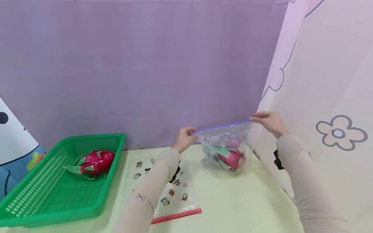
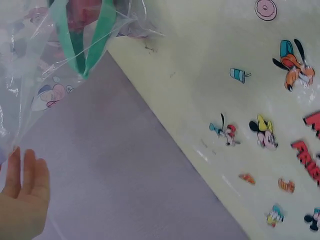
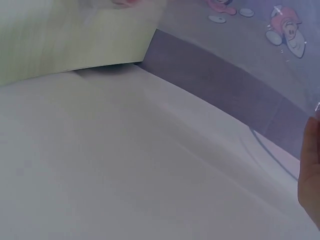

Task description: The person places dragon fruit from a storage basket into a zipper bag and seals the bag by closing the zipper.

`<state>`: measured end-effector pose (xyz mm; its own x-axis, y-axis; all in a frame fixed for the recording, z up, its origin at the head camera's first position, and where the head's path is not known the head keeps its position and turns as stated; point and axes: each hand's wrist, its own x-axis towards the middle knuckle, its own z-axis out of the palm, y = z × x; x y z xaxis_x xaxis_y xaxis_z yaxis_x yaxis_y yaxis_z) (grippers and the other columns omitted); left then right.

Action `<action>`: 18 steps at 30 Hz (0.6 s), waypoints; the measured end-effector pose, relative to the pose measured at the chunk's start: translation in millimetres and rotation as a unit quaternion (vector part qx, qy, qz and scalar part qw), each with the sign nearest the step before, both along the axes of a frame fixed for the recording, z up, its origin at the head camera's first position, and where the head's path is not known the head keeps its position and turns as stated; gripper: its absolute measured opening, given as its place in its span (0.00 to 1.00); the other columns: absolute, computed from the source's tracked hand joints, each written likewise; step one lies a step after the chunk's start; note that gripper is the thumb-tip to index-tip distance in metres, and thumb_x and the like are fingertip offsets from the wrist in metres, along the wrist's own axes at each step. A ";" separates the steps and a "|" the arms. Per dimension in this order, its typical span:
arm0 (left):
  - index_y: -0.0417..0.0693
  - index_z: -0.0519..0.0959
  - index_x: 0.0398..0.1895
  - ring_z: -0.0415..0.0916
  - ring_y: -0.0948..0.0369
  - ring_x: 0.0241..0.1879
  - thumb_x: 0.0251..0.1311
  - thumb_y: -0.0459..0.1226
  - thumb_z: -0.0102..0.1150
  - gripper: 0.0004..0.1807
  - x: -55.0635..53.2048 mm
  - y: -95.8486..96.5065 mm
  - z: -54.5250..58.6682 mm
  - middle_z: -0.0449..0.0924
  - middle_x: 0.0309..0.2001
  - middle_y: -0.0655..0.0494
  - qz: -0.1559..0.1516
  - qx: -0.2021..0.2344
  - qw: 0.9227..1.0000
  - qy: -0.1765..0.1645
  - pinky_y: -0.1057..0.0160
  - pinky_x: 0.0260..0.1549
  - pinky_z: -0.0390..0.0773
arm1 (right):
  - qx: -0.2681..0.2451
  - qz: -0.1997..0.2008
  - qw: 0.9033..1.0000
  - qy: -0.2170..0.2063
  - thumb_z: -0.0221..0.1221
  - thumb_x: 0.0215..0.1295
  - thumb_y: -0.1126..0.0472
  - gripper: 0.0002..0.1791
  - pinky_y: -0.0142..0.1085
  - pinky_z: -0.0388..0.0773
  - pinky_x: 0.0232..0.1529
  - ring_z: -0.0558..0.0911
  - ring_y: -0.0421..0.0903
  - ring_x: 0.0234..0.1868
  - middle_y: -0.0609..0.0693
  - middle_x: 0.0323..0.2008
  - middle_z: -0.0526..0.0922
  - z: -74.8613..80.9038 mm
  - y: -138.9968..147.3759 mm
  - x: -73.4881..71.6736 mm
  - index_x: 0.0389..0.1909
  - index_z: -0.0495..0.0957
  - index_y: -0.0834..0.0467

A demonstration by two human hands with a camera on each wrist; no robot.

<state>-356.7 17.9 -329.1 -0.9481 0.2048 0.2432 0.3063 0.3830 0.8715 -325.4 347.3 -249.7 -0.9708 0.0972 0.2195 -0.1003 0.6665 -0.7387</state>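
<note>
A clear zip bag (image 1: 224,134) with a purple-blue zip strip hangs between my two hands at the right of the head view. Inside its lower part sits a pink dragon fruit (image 1: 233,159) with green scales. My left hand (image 1: 184,138) pinches the left end of the strip between thumb and fingers. The right hand (image 1: 269,122) pinches the other end, held somewhat higher. Cartoon prints show on the bag (image 2: 30,75) in the left wrist view, where green scale tips press at the plastic. In the right wrist view only part of my right hand (image 3: 310,175) shows at the edge.
A green plastic basket (image 1: 100,207) stands at the left, with another dragon fruit (image 1: 99,162) in it. Between basket and hands lies a flat clear bag (image 1: 187,202) with cartoon prints and a red zip strip, partly under my left forearm. Curtains (image 1: 145,71) border the table at back and right.
</note>
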 end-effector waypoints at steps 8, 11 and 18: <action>0.41 0.60 0.66 0.55 0.49 0.67 0.60 0.37 0.55 0.31 8.5 -17.8 15.8 0.60 0.67 0.45 -0.105 -0.156 0.982 0.013 0.50 0.64 0.59 | 0.036 -0.034 0.995 0.090 0.50 0.67 0.49 0.26 0.49 0.69 0.55 0.72 0.58 0.56 0.66 0.54 0.73 9.5 -8.8 9.5 0.55 0.71 0.66; 0.42 0.58 0.67 0.54 0.48 0.67 0.60 0.39 0.56 0.32 15.3 -31.3 23.5 0.57 0.68 0.44 -0.118 -0.189 0.975 -0.001 0.48 0.64 0.57 | 0.039 -0.036 0.992 0.116 0.49 0.67 0.51 0.25 0.39 0.73 0.52 0.74 0.56 0.55 0.64 0.54 0.75 14.2 -15.9 15.5 0.56 0.71 0.65; 0.48 0.58 0.68 0.55 0.48 0.67 0.61 0.49 0.53 0.34 36.0 -66.6 44.7 0.58 0.68 0.48 -0.073 -0.326 0.942 0.040 0.47 0.65 0.55 | -0.008 0.042 0.997 0.068 0.52 0.65 0.47 0.28 0.44 0.67 0.59 0.71 0.51 0.59 0.59 0.59 0.71 28.1 -35.9 34.0 0.60 0.68 0.59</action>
<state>-320.7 -48.7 -284.4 -0.8826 0.4615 0.0901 0.4515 0.7781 0.4367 -291.4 311.5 -221.7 -0.9369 0.0204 0.3490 -0.2560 0.6397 -0.7247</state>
